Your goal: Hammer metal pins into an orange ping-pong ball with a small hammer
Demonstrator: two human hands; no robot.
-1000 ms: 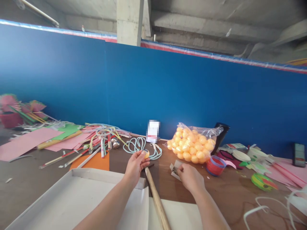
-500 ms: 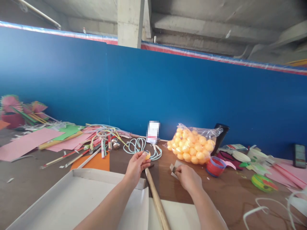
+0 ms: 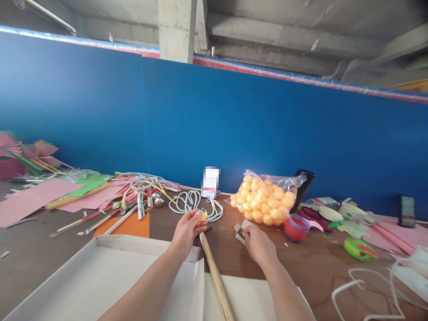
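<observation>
Between thumb and fingers, my left hand (image 3: 186, 229) pinches an orange ping-pong ball (image 3: 202, 215) with a dark and silvery patch on its surface. My right hand (image 3: 260, 243) is at a small open cardboard box (image 3: 239, 232) on the table; its fingers are closed together at the opening, and whatever they hold is hidden. Behind the right hand stands a clear plastic bag (image 3: 264, 198) full of orange ping-pong balls. A wooden stick (image 3: 216, 276) lies between my forearms.
A white tray-like box lid (image 3: 100, 276) lies at front left. Light blue cord (image 3: 187, 201), silver balls (image 3: 158, 200) and coloured paper (image 3: 43, 198) are behind it. To the right sit a red tape roll (image 3: 296, 228), a green round case (image 3: 359, 248) and white cord (image 3: 347, 290).
The view has shifted slightly, so everything sits a little further left. The ball in my left hand shows more of its dark patch. My right hand stays at the small box.
</observation>
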